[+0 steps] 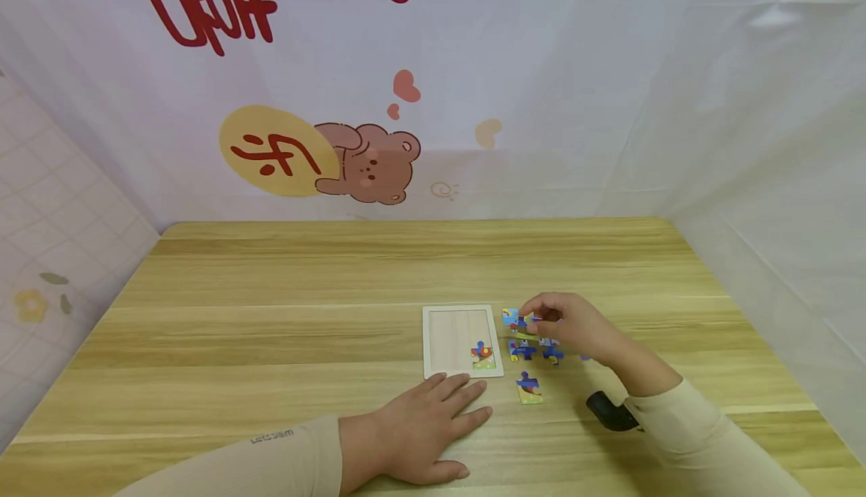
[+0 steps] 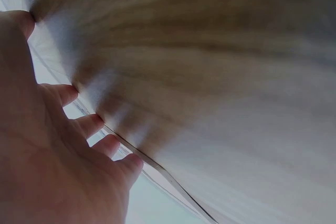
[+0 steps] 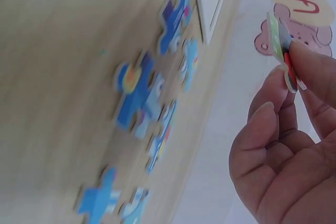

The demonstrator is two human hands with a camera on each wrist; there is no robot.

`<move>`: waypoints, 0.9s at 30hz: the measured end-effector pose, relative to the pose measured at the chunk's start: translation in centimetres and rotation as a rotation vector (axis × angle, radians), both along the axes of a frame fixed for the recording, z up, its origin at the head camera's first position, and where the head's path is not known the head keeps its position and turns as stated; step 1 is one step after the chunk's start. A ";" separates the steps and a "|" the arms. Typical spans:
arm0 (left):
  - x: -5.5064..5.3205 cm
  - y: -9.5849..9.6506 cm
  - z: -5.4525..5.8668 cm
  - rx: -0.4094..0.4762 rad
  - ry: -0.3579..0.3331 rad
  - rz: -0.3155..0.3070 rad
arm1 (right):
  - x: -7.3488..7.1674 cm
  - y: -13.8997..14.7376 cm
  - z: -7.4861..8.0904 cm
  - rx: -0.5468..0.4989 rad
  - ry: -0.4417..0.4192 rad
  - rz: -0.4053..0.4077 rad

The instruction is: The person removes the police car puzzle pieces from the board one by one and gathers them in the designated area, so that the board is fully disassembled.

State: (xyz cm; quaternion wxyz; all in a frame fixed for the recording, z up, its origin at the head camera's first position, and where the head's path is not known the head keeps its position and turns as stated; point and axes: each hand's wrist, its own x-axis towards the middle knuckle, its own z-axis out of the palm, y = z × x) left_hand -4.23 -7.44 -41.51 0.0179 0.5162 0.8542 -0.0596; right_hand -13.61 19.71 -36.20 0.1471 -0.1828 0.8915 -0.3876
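My right hand (image 1: pixel 575 328) pinches a jigsaw piece (image 3: pixel 281 40) between thumb and fingertips, raised over the table. It has a green edge with red and dark parts. Below that hand lie several blue jigsaw pieces (image 3: pixel 139 95), partly hidden by it in the head view. To their left lies a pale wooden puzzle frame (image 1: pixel 427 343), with one red, blue and green piece (image 1: pixel 482 356) in its lower right corner. My left hand (image 1: pixel 426 429) rests palm down with fingers spread, fingertips at the frame's near edge.
A separate blue and yellow piece (image 1: pixel 529 389) lies nearer me, right of the frame. A black device (image 1: pixel 611 412) sits at the right wrist. The wooden table (image 1: pixel 271 279) meets a white printed curtain (image 1: pixel 541 68) at the back.
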 end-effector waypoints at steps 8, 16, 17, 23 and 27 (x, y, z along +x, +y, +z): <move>0.1 0.0 0.0 0.005 0.024 -0.001 | 0.3 1.9 -0.2 -0.036 -0.061 -0.011; 0.0 0.0 0.0 0.009 0.028 -0.005 | 0.9 3.7 -0.7 -0.033 -0.129 -0.001; 0.0 0.0 0.0 0.007 0.029 -0.005 | 1.0 3.9 -0.8 -0.033 -0.135 0.001; 0.0 0.0 0.0 0.000 0.021 -0.004 | 1.6 4.6 -1.5 -0.025 -0.150 0.036; 0.0 0.0 0.0 0.004 0.017 -0.005 | 1.9 5.0 -1.9 -0.021 -0.168 0.064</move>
